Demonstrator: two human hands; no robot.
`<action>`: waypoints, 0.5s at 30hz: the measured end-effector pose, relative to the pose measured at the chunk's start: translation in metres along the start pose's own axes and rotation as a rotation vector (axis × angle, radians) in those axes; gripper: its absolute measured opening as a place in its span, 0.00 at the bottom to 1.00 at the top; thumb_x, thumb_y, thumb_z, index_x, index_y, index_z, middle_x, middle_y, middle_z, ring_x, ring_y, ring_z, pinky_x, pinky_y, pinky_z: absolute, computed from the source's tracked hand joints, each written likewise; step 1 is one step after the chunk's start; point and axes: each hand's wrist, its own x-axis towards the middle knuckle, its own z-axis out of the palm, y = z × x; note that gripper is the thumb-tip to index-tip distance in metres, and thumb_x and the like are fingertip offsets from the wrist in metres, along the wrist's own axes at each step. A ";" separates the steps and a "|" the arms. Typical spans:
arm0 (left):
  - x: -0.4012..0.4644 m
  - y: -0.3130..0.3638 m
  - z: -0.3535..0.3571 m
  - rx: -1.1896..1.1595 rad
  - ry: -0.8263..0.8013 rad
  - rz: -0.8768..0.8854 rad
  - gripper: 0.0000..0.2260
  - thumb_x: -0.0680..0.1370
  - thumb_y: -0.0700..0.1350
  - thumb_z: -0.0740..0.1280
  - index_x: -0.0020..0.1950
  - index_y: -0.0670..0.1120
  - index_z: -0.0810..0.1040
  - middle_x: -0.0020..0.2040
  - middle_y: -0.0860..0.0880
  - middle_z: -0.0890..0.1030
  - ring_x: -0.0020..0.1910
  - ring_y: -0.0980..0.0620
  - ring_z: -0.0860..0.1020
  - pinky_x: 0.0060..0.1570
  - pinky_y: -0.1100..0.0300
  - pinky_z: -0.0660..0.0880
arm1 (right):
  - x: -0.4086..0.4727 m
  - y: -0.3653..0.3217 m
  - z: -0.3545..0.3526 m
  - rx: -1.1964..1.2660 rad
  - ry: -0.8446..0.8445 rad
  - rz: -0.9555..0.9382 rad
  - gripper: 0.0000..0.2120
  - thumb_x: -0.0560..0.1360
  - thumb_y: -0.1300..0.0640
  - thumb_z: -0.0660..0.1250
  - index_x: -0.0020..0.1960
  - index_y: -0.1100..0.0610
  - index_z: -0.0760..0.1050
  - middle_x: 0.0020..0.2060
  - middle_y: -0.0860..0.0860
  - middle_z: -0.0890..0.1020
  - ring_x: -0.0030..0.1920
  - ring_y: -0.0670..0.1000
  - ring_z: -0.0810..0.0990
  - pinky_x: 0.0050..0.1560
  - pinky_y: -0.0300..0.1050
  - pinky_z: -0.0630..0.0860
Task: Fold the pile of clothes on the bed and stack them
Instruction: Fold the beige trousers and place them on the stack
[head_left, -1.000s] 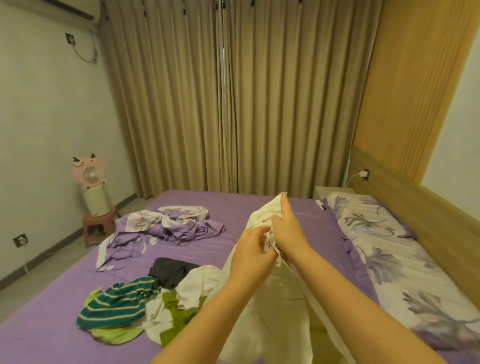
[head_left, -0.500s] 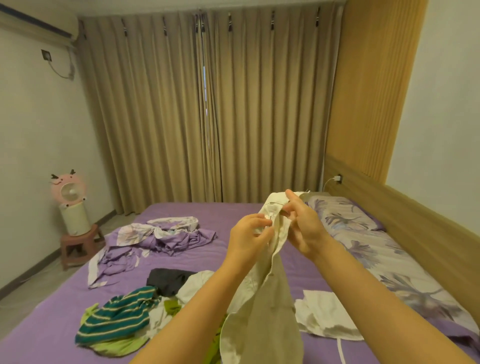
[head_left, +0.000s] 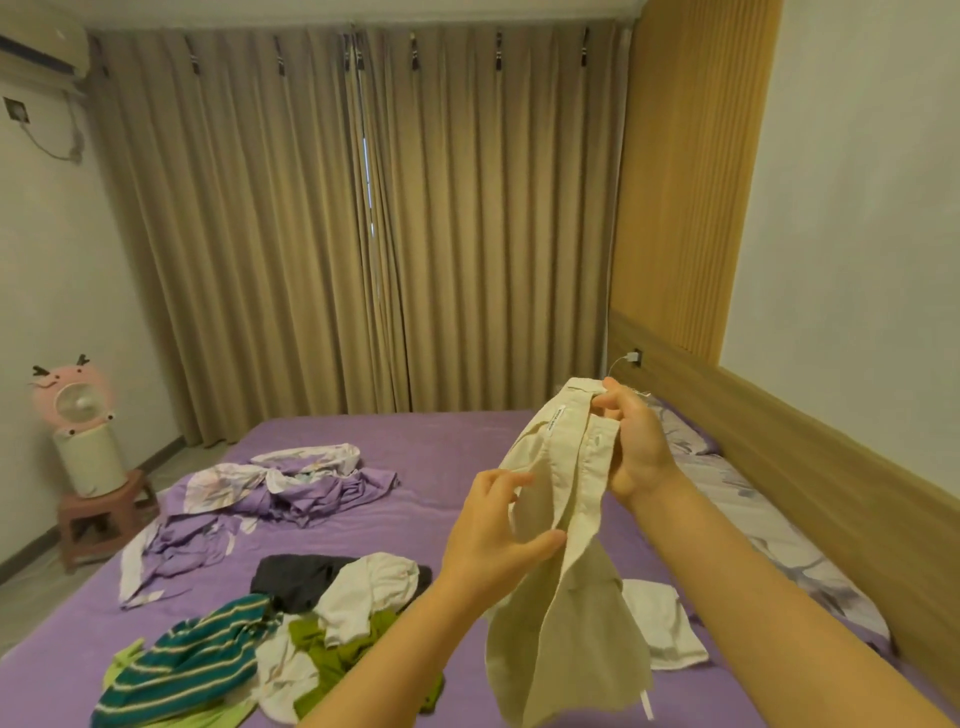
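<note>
One wide bed with a purple sheet (head_left: 441, 467) filling the lower half of the view, wooden headboard (head_left: 779, 447) running along its right edge. Lying near the far left side of the bed, a crumpled purple and floral-print bedcover (head_left: 280, 493). Sprawling by the near left corner, a loose pile of unfolded clothes (head_left: 291, 639): a teal and cream striped knit top (head_left: 192, 670), an olive-green garment (head_left: 343, 660), a charcoal piece (head_left: 296, 577) and a rumpled white top (head_left: 369, 587). Hanging above the near middle of the bed, well off the sheet, a long cream cotton garment with a stitched placket and a small white label (head_left: 566, 597). Lying flat just behind it toward the right edge, a small white cloth piece (head_left: 660, 623). Gripping the cream garment's upper end, fingers curled round the bunched fabric, right hand (head_left: 634, 447). Pinching the same garment lower down between thumb and curled fingers, left hand (head_left: 493, 540). Standing off the bed's left side on a small reddish stool (head_left: 98, 514), a pink cartoon-faced fan on a white base (head_left: 78, 415).
</note>
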 end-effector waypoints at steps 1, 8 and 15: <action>-0.002 -0.003 0.005 0.036 -0.003 0.002 0.20 0.68 0.59 0.70 0.59 0.58 0.72 0.55 0.64 0.68 0.53 0.66 0.70 0.48 0.66 0.73 | 0.001 -0.003 -0.003 0.014 0.043 -0.031 0.12 0.76 0.63 0.54 0.54 0.67 0.73 0.29 0.52 0.74 0.28 0.49 0.78 0.33 0.43 0.78; 0.008 -0.021 0.027 -0.179 0.048 -0.243 0.05 0.79 0.42 0.64 0.43 0.46 0.76 0.38 0.53 0.77 0.39 0.55 0.75 0.40 0.64 0.71 | 0.009 -0.030 -0.043 -0.353 0.113 -0.089 0.17 0.74 0.67 0.55 0.50 0.49 0.51 0.34 0.53 0.69 0.34 0.50 0.72 0.33 0.44 0.71; 0.070 0.017 0.006 -0.162 0.306 -0.266 0.06 0.79 0.43 0.57 0.44 0.48 0.70 0.39 0.52 0.76 0.38 0.51 0.73 0.38 0.52 0.71 | 0.003 -0.018 -0.088 -1.461 0.122 0.217 0.22 0.75 0.64 0.59 0.68 0.61 0.61 0.54 0.61 0.76 0.48 0.58 0.79 0.44 0.52 0.78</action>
